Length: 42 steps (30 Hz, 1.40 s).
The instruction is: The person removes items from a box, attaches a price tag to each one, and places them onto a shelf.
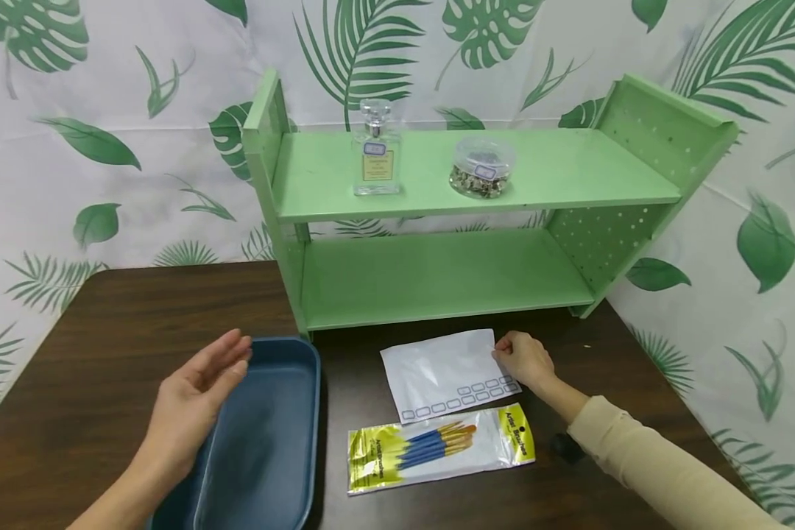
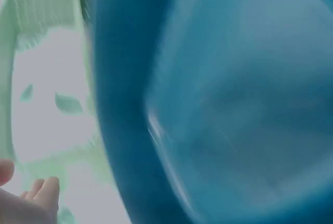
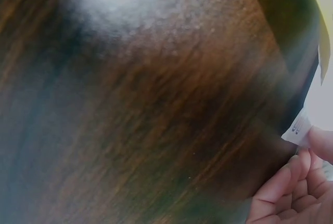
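A white label sheet point(image 1: 440, 372) with rows of small outlined labels lies on the dark table. My right hand point(image 1: 523, 357) pinches its right edge; in the right wrist view, a printed white corner point(image 3: 297, 128) shows beside the thumb. Below the sheet lies a clear and yellow packet of artist brushes point(image 1: 440, 447) with blue handles. My left hand point(image 1: 192, 401) is over the left side of a blue tray point(image 1: 314, 412), fingers extended and holding nothing. In the left wrist view, the tray point(image 2: 130, 104) fills most of the picture, blurred.
Behind the sheet stands a green two-tier shelf point(image 1: 437, 276). On its upper tier are a glass perfume bottle point(image 1: 377, 154) and a round clear jar point(image 1: 482, 168), each with a small label. A small dark object point(image 1: 566, 447) lies under the right forearm.
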Each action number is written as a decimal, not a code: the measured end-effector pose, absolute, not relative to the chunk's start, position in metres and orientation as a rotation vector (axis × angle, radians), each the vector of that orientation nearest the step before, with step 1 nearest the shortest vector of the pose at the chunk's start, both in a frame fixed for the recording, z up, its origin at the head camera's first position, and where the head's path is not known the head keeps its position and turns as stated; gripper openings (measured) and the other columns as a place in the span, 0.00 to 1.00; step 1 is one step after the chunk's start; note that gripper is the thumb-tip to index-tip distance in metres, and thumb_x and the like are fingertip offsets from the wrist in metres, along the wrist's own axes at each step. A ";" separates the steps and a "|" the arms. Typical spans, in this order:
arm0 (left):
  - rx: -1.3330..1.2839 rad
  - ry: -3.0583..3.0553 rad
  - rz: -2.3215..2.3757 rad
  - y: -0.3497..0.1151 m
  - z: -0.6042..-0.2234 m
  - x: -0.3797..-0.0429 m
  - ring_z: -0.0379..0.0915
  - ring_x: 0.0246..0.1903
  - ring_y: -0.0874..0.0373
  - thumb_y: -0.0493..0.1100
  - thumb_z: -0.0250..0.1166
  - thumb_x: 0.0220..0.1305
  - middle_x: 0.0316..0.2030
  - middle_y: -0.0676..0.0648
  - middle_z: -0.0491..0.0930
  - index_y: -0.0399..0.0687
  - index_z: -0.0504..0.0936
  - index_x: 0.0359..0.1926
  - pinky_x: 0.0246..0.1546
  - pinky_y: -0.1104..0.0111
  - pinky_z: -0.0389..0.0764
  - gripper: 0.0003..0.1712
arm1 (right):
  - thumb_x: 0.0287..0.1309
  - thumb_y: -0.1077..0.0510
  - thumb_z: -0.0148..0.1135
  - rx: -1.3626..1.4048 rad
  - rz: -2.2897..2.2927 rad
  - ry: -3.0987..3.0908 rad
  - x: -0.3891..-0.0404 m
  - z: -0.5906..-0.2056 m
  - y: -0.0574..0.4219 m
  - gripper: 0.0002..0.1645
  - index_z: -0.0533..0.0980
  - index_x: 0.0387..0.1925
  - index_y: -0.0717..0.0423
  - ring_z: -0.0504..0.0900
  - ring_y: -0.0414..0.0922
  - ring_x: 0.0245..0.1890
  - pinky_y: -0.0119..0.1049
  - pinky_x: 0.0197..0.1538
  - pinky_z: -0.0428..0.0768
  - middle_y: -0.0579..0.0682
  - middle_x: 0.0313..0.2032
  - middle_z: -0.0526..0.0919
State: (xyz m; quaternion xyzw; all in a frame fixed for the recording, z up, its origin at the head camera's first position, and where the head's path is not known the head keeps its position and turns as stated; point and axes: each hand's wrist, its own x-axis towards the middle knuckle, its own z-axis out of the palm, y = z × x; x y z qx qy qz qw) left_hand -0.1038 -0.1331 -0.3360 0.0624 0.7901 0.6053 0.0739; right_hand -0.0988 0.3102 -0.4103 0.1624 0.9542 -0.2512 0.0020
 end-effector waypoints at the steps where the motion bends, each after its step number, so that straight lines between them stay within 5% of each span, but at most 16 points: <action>1: 0.188 2.241 1.861 -0.121 -0.331 -0.100 0.69 0.52 0.78 0.47 0.56 0.68 0.62 0.54 0.70 0.46 0.59 0.70 0.49 0.83 0.71 0.33 | 0.57 0.59 0.63 0.506 -0.790 2.994 -0.099 -0.410 0.311 0.08 0.77 0.33 0.62 0.73 0.45 0.25 0.35 0.27 0.67 0.52 0.27 0.78; 8: 0.111 1.716 1.887 -0.026 -0.332 -0.082 0.59 0.65 0.43 0.37 0.55 0.68 0.67 0.33 0.58 0.33 0.53 0.69 0.63 0.55 0.63 0.33 | 0.57 0.59 0.62 0.490 -0.813 3.009 -0.097 -0.410 0.314 0.08 0.77 0.32 0.62 0.73 0.45 0.26 0.34 0.27 0.66 0.53 0.27 0.78; 14: 0.018 1.949 1.629 0.019 -0.364 -0.078 0.55 0.63 0.33 0.40 0.55 0.68 0.63 0.24 0.58 0.22 0.47 0.67 0.59 0.49 0.67 0.38 | 0.56 0.59 0.62 0.473 -0.836 3.016 -0.098 -0.413 0.311 0.07 0.77 0.33 0.62 0.73 0.45 0.25 0.34 0.27 0.66 0.53 0.27 0.78; 21: -0.091 2.042 1.579 0.036 -0.380 -0.087 0.75 0.48 0.46 0.40 0.57 0.66 0.51 0.31 0.74 0.22 0.54 0.65 0.47 0.58 0.76 0.36 | 0.56 0.60 0.63 0.479 -0.841 3.026 -0.099 -0.412 0.311 0.07 0.78 0.32 0.62 0.73 0.45 0.26 0.34 0.27 0.66 0.53 0.27 0.78; 27: -0.122 1.964 1.711 0.046 -0.386 -0.087 0.74 0.31 0.57 0.29 0.58 0.62 0.33 0.42 0.74 0.25 0.66 0.58 0.31 0.69 0.79 0.24 | 0.56 0.61 0.61 0.468 -0.940 2.989 -0.097 -0.411 0.316 0.07 0.78 0.32 0.64 0.73 0.45 0.26 0.34 0.28 0.68 0.54 0.28 0.79; 42: -0.223 1.994 1.912 0.036 -0.381 -0.087 0.73 0.28 0.58 0.30 0.53 0.63 0.39 0.38 0.78 0.33 0.69 0.51 0.26 0.70 0.76 0.15 | 0.63 0.61 0.57 0.498 -1.423 2.718 -0.092 -0.396 0.316 0.11 0.73 0.42 0.68 0.76 0.42 0.29 0.35 0.33 0.80 0.53 0.30 0.79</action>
